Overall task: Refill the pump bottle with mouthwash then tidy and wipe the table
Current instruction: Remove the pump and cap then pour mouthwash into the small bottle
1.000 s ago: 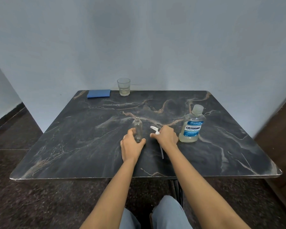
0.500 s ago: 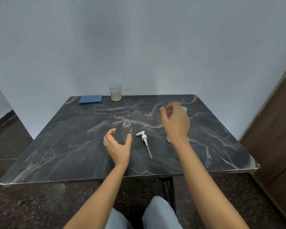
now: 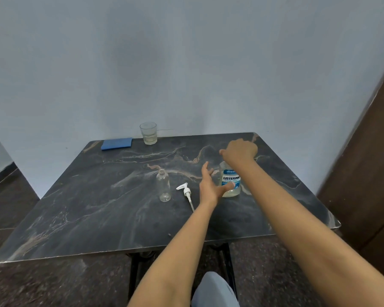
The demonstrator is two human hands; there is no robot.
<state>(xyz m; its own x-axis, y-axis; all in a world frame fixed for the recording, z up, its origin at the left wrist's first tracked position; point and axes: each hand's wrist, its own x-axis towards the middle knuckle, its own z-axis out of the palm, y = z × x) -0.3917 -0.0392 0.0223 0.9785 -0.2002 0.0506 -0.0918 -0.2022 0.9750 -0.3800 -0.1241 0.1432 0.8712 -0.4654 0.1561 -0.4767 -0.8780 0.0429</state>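
Across the dark marbled surface [image 3: 98,207] the task's things stand in a loose row near the middle, right of centre.

The right hand [image 3: 239,151] is curled down over the top of the mouthwash bottle [image 3: 231,178], hiding the cap; it seems to grip it, though the fingertips are out of sight. The left hand [image 3: 208,185] is spread, fingers straight, just beside the bottle's left wall. Its thumb crosses the lower label, but whether it touches I cannot tell.

The mouthwash bottle stands upright with only a shallow layer of pale liquid at the bottom. It should be light, with smooth, slippery plastic walls that give under a squeeze. Best to hold it round the label while the other hand twists the cap.

A glass [image 3: 148,134] holding a little liquid and a blue cloth [image 3: 116,143] sit at the far edge, well apart from the hands.

The pump bottle [image 3: 163,187] stands open and empty left of the hands. It is narrow, clear and likely to tip, so it wants steadying round its body when pouring starts.

The pump [image 3: 185,190] lies on its side between the pump bottle and the left hand, tube pointing toward the person.
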